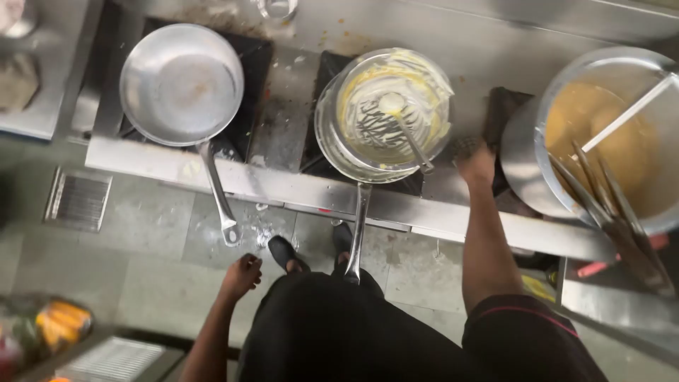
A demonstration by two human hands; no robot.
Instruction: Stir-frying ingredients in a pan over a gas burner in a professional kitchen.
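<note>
My left hand (241, 273) hangs at my side above the floor, fingers curled, with nothing in it. My right hand (475, 164) reaches forward and rests on the steel stove top (283, 185), between the middle burner and a dark burner at the right. Its fingers are blurred. Just left of that hand, a clear bowl (393, 106) smeared with yellow batter sits on a long-handled pan (359, 233), with a spoon (409, 134) inside. An empty steel frying pan (181, 83) stands on the left burner.
A large steel pot (614, 141) of orange-yellow liquid stands at the right, with a white handle and metal tongs (608, 205) leaning in it. A floor drain grate (78, 200) lies at the left. My black shoes (286, 252) stand on grey tiles.
</note>
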